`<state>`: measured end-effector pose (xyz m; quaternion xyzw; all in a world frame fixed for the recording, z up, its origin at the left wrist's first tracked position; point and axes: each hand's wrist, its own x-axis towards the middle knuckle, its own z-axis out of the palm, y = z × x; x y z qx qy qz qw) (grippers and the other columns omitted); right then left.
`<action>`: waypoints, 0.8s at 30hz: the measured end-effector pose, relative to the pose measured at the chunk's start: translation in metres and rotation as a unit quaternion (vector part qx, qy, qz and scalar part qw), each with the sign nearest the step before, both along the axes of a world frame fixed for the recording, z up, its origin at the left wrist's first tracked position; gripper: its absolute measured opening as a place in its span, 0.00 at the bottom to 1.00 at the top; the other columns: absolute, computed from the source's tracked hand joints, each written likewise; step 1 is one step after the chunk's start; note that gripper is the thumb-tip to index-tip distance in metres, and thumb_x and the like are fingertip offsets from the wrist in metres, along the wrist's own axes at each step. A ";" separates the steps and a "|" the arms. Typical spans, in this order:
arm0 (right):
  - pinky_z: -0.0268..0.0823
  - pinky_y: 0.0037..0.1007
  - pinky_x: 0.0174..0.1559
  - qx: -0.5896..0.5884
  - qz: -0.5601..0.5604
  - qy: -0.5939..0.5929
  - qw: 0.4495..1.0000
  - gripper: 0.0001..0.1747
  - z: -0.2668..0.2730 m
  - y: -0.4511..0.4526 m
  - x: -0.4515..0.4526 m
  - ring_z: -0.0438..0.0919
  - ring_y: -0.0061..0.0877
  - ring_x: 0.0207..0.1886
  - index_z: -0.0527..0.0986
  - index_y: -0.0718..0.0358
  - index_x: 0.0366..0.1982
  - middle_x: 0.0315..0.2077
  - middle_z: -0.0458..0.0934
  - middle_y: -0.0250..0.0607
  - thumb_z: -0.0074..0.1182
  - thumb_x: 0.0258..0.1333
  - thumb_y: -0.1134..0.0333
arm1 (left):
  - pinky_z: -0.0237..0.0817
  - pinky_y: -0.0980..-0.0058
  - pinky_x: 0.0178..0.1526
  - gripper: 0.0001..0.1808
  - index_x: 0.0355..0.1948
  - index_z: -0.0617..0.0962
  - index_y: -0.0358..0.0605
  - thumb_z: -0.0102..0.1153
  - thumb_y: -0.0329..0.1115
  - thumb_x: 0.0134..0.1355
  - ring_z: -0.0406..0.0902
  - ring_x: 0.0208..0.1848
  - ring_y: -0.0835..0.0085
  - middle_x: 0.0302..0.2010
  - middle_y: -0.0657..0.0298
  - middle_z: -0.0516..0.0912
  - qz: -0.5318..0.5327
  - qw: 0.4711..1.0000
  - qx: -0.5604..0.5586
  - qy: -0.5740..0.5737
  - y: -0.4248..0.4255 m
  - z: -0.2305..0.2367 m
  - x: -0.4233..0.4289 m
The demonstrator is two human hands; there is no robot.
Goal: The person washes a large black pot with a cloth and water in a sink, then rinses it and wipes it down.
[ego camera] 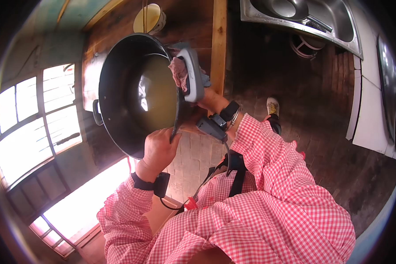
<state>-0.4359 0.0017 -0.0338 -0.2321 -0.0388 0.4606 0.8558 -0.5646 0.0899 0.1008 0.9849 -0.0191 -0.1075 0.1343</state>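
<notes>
A large dark cooking pot (122,76) is tilted with its mouth towards me. Yellowish liquid or a wet yellowish bottom shows inside, bright with reflected light; I cannot tell which. My left hand (160,147) grips the near rim, thumb outside and fingers over the edge. On the right side, my right hand (211,99) is at the light grey loop handle (194,76), its fingers mostly hidden behind it. A pink cloth (179,72) is bunched through that loop, and blue-grey cloth (205,80) shows behind. The smaller-looking opposite handle (98,112) is free.
Beyond the pot, a bowl (151,21) with chopsticks stands on a brown wooden tabletop (191,23) edged by a pale wooden strip (219,43). A steel sink (344,24) holds a pan (285,8). White tiled counter (371,109) lies right; a shoe (273,106) is on the floor.
</notes>
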 end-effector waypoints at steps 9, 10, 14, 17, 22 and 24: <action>0.66 0.27 0.38 0.063 -0.008 0.088 0.994 0.13 -0.036 0.027 -0.084 0.73 0.21 0.36 0.72 0.58 0.39 0.32 0.75 0.29 0.41 0.62 0.57 | 0.63 0.61 0.26 0.10 0.20 0.72 0.38 0.57 0.31 0.51 0.72 0.24 0.51 0.20 0.50 0.74 0.056 0.998 0.021 0.029 0.002 -0.007 0.012; 0.66 0.28 0.40 -0.007 -0.077 -0.054 0.996 0.14 -0.043 0.029 -0.103 0.73 0.23 0.38 0.72 0.59 0.40 0.34 0.75 0.30 0.43 0.61 0.58 | 0.63 0.61 0.26 0.09 0.21 0.72 0.38 0.57 0.31 0.50 0.72 0.24 0.50 0.20 0.50 0.74 0.061 0.997 0.021 0.031 0.002 -0.007 0.013; 0.64 0.30 0.48 -0.138 -0.085 -0.260 0.952 0.15 -0.006 0.002 -0.105 0.72 0.28 0.43 0.70 0.63 0.44 0.39 0.75 0.36 0.46 0.58 0.63 | 0.64 0.60 0.28 0.08 0.22 0.72 0.38 0.57 0.30 0.48 0.73 0.26 0.50 0.22 0.49 0.75 0.050 0.999 -0.005 0.002 0.003 -0.007 0.014; 0.61 0.30 0.52 -0.263 -0.359 -0.557 0.701 0.16 -0.025 0.017 -0.114 0.70 0.28 0.47 0.69 0.63 0.46 0.44 0.72 0.41 0.46 0.57 0.65 | 0.65 0.61 0.29 0.08 0.24 0.73 0.37 0.57 0.31 0.47 0.74 0.28 0.50 0.23 0.49 0.76 0.033 0.999 -0.027 -0.004 0.001 -0.008 0.019; 0.61 0.33 0.53 -0.131 -0.028 -0.074 0.988 0.17 -0.014 0.021 -0.050 0.68 0.26 0.50 0.69 0.62 0.47 0.47 0.71 0.43 0.44 0.58 0.63 | 0.67 0.63 0.36 0.14 0.32 0.75 0.36 0.60 0.35 0.48 0.75 0.34 0.51 0.30 0.48 0.78 0.075 0.993 -0.017 0.093 0.003 0.002 0.018; 0.61 0.32 0.53 -0.114 -0.128 -0.116 0.978 0.17 -0.014 0.018 -0.031 0.68 0.26 0.50 0.69 0.62 0.47 0.47 0.71 0.43 0.44 0.58 0.63 | 0.66 0.63 0.41 0.17 0.36 0.75 0.36 0.61 0.37 0.48 0.76 0.37 0.52 0.34 0.49 0.78 0.017 0.998 -0.008 0.062 0.014 0.006 0.006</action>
